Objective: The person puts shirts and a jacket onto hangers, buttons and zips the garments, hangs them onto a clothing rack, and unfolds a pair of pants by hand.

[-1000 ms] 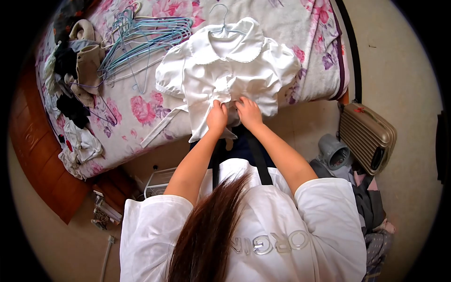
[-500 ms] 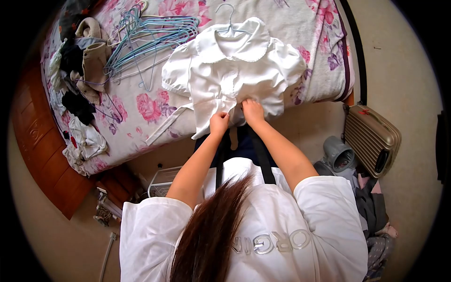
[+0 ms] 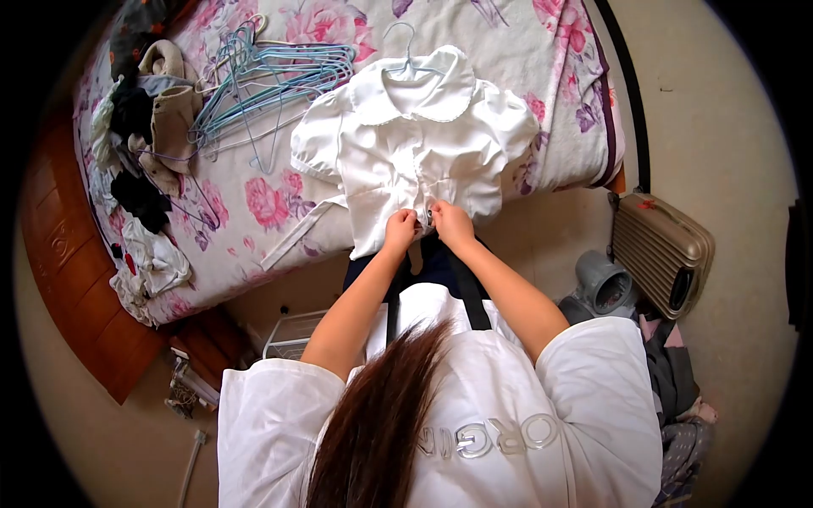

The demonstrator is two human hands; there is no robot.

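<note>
A white short-sleeved blouse (image 3: 398,157) with a wide round collar lies front up on the bed, a light blue hanger (image 3: 410,66) inside its neck. My left hand (image 3: 401,229) pinches one side of the front opening close to the hem. Just beside it, my right hand (image 3: 451,222) grips the other edge of the opening. Both sets of fingers are closed on the fabric and nearly meet; small dark spots show at the fingertips, too small to name. A white fabric tie (image 3: 303,233) trails from the blouse's left side across the bedspread.
On the floral bedspread (image 3: 246,212) lie a heap of blue hangers (image 3: 279,72) and a pile of clothes (image 3: 140,127). A ribbed suitcase (image 3: 660,254) and a grey cylindrical object (image 3: 605,284) stand on the floor at right. A white wire rack (image 3: 292,334) is below the bed edge.
My right hand has moved down and left, closer to my left hand. The front edges of the blouse are now drawn together near the hem, and the fabric lies flatter.
</note>
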